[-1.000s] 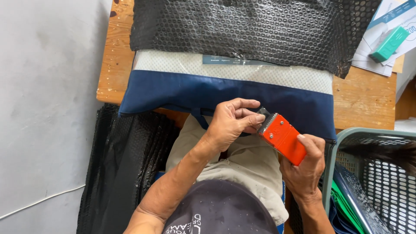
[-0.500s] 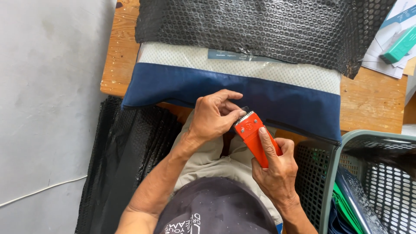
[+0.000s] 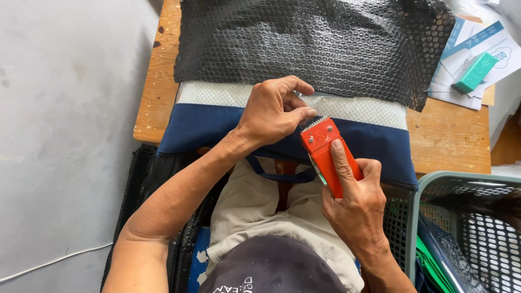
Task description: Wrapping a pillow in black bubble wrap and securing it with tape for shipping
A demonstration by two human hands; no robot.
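Note:
My right hand (image 3: 355, 203) grips an orange tape dispenser (image 3: 325, 152) with its toothed edge pointing up toward the table. My left hand (image 3: 274, 111) pinches at that toothed end, fingertips at a strip of clear tape. Both hands hover over a navy and white mesh bag (image 3: 217, 116) lying on the wooden table (image 3: 154, 81). A sheet of black bubble wrap (image 3: 309, 43) covers the bag's far part. A navy strap (image 3: 279, 173) hangs off the bag's near edge.
A grey-green plastic basket (image 3: 472, 217) with green and dark items stands at the lower right. Papers and a teal box (image 3: 475, 70) lie at the table's far right. More black bubble wrap (image 3: 149, 184) hangs at the left, beside the grey floor.
Both hands and the dispenser have moved up from my lap over the bag's near edge. The left hand stays pinched at the dispenser's toothed end.

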